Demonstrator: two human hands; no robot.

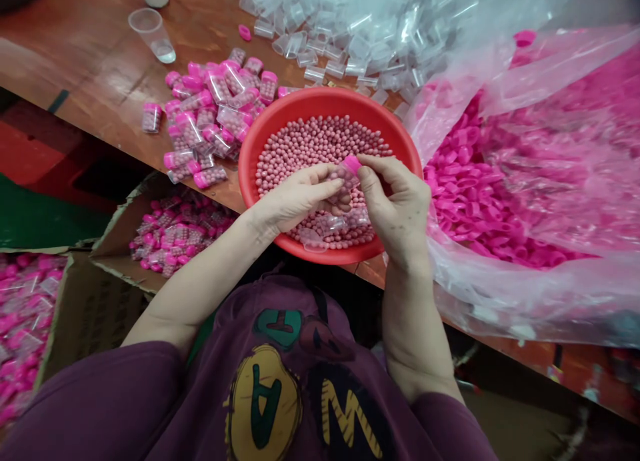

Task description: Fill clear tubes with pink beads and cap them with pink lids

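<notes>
My left hand [303, 198] is closed around a small clear bottle [342, 179] filled with pink beads, held tilted over a red basin [249, 171]. At the bottle's top, my right hand [397, 201] pinches a bright pink cap [352, 163] between thumb and fingers; the cap sits on or against the mouth, and I cannot tell how tightly. Beneath both hands, the basin holds many loose pink beads [300, 144]. A few clear empty bottles [333, 224] lie on the beads near the basin's front rim.
Capped bead-filled bottles [213, 108] are heaped left of the basin. Clear empty bottles [345, 38] lie scattered behind it. To the right, a plastic bag [500, 301] holds pink caps [465, 181]. Cardboard boxes [117, 224] of filled bottles stand below the table edge. A plastic cup [150, 31] is at back left.
</notes>
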